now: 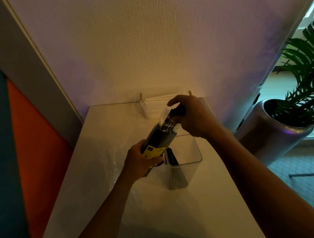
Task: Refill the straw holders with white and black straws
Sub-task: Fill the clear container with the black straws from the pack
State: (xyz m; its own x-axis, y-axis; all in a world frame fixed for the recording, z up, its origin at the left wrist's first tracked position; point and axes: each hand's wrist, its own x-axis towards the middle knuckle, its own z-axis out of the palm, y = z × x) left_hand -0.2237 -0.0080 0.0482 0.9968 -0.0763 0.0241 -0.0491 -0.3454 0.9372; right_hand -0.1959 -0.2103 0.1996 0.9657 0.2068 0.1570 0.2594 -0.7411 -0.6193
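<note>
So left hand [140,162] grips the black straw pack [158,137] tilted above the clear holder [187,158]; right hand [191,115] pinches straws at its top.

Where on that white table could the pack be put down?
Bare tabletop lies right of the clear holder, under the right forearm, and at the back left beside the white straws. It is crowded in the middle, where the left hand and right hand hold the pack of black straws; crinkled plastic lies left.

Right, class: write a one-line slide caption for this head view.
Left hand holds a pack of black straws; right hand pulls straws out above the clear holder.
</note>
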